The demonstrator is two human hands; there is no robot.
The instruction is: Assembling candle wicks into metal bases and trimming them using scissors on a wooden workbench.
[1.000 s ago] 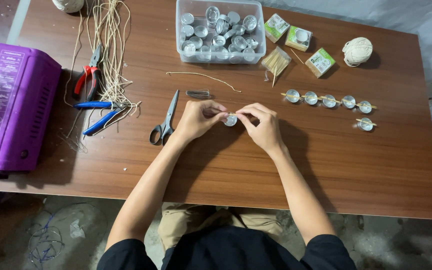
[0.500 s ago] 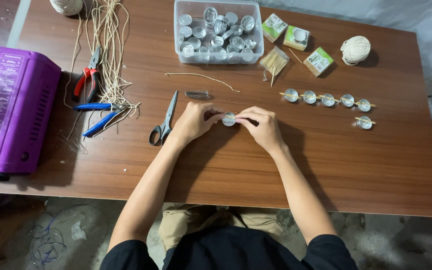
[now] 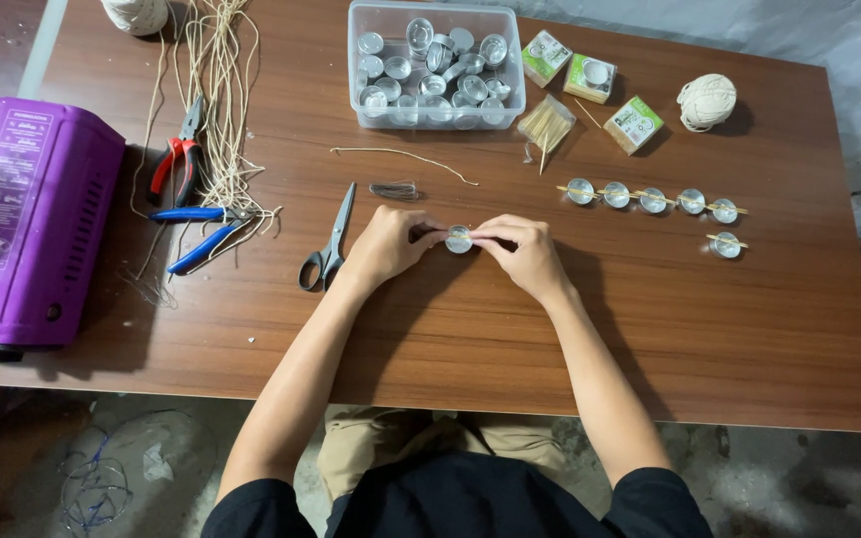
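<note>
- Wooden table (image 3: pixel 710 329): brown top spanning the view; its near edge runs just above the person's lap, and the right edge borders a grey floor. The near half, in front of and to either side of the forearms, is bare wood.
- Purple appliance (image 3: pixel 22 214): stands at the left edge of the table, well apart from both hands.
- Clear plastic tub (image 3: pixel 436 112): at the far side, straight beyond the hands; it holds a loose heap of small metal cups.
- Cord strands (image 3: pixel 213 100): trail from the far edge down to red-handled pliers (image 3: pixel 173 159) and blue-handled pliers (image 3: pixel 196 234).
- Left hand (image 3: pixel 386 244): fingers drawn together, thumb and forefinger pinching the left side of the small metal cup (image 3: pixel 458 239).
- Right hand (image 3: pixel 525 254): fingertips likewise pressed together on the cup's right side. The cup sits between the two hands at table centre, low over or on the wood; which cannot be told.
- Scissors (image 3: pixel 328 249): lie just beside the left hand, points toward the far edge.
- Twine ball (image 3: pixel 707 102): far right, near three small boxes (image 3: pixel 590 85) and a toothpick bundle (image 3: pixel 548 125).
- Row of cups with sticks across them (image 3: pixel 650 199): right of the hands, with one more cup (image 3: pixel 724 244) just below its right end.
</note>
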